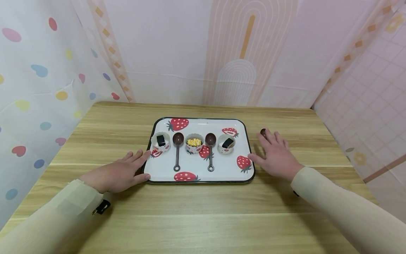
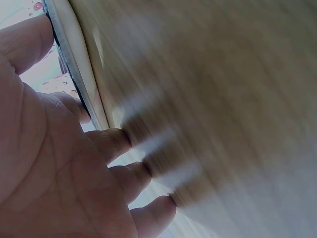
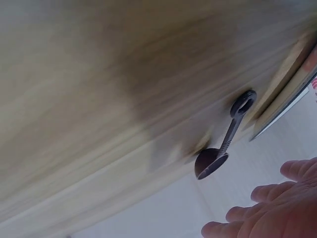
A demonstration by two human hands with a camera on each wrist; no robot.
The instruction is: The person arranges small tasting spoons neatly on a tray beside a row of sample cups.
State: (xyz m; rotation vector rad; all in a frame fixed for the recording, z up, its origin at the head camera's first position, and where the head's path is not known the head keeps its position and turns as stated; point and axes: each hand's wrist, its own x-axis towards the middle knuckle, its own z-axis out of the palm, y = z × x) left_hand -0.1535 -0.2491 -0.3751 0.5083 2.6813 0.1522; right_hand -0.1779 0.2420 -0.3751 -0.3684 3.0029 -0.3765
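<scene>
A white strawberry-print tray (image 1: pixel 219 175) with a dark rim lies on the table. My left hand (image 1: pixel 117 173) spreads along its left side, with thumb and index fingertips right at the rim. In the left wrist view the other fingertips of the left hand (image 2: pixel 64 153) point down at the wood. My right hand (image 1: pixel 279 157) has its fingers extended beside the tray's right edge, the thumb tip overlapping the rim. Just beyond those fingers, a brown measuring spoon (image 3: pixel 230 136) lies on the table; in the head view the hand hides most of this spoon (image 1: pixel 263 132).
On the tray, two brown measuring spoons (image 1: pixel 178 138) (image 1: pixel 210 138) alternate with three paper cups. The left cup (image 1: pixel 161 147) and right cup (image 1: pixel 226 149) hold white food with black strips; the middle cup (image 1: pixel 194 148) holds yellow pieces. Printed curtains (image 1: pixel 171 70) surround the wooden table (image 1: pixel 196 215).
</scene>
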